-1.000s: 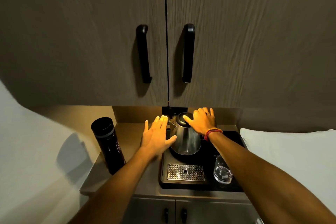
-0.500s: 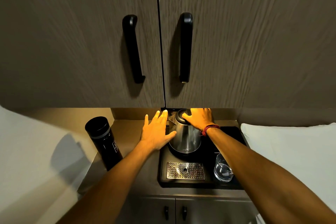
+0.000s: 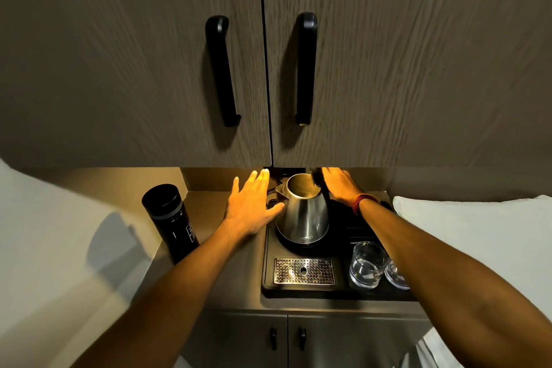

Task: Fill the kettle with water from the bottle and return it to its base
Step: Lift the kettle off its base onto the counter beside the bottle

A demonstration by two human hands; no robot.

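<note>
A steel kettle (image 3: pixel 303 218) stands on its round black base (image 3: pixel 298 245) at the back of a black tray (image 3: pixel 340 293). Its black lid (image 3: pixel 315 181) is tipped up, so the bare inside shows. My right hand (image 3: pixel 340 185) lies flat behind the kettle, fingers against the raised lid and not curled around anything. My left hand (image 3: pixel 254 206) is spread open beside the kettle's spout, its thumb touching the steel wall. A tall black bottle (image 3: pixel 171 221) with its cap on stands to the left on the counter, untouched.
A perforated metal drip grate (image 3: pixel 304 271) sits in the tray's front. Two glass tumblers (image 3: pixel 366 266) (image 3: pixel 395 275) stand at the tray's right, under my right forearm. Wall cabinet doors with black handles (image 3: pixel 305 69) hang low over the kettle. A white pillow (image 3: pixel 478 224) lies to the right.
The kettle's lid was closed under my right hand and now stands open. My right hand has shifted back behind the kettle. My left hand stays beside the kettle.
</note>
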